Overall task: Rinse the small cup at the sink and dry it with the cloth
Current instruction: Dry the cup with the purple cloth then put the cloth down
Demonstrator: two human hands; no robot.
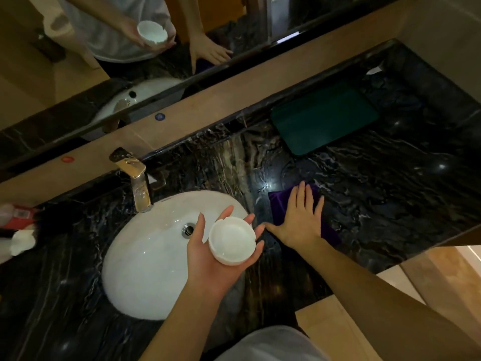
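1. At the far left edge of the counter (390, 204) you have a red packet (19, 217) and a crumpled white piece (23, 242) just in front of it; both are blurred, so I cannot tell what they are
2. The gold tap (135, 178) stands behind the sink (145, 269), its spout reaching over the rim; no water shows running from it
3. The sink is a white oval bowl set in the dark marbled counter, with the drain (188, 229) near its back right
4. Your left hand (208, 256) is palm up over the right side of the sink, fingers curled loosely round the cup (231, 239), which sits upright in the palm with its mouth facing you
5. The cup is white and shallow, with small notches in its rim
6. Your right hand (299, 220) lies flat on the cloth (329, 227), fingers straight and spread, thumb pointing toward the sink; it presses and grips nothing
7. The cloth is purple and lies on the counter just right of the sink, mostly covered by your hand
8. A dark green tray (322, 118) sits farther back on the counter, well apart from the cloth
9. The mirror (78, 74) above reflects both hands and the cup
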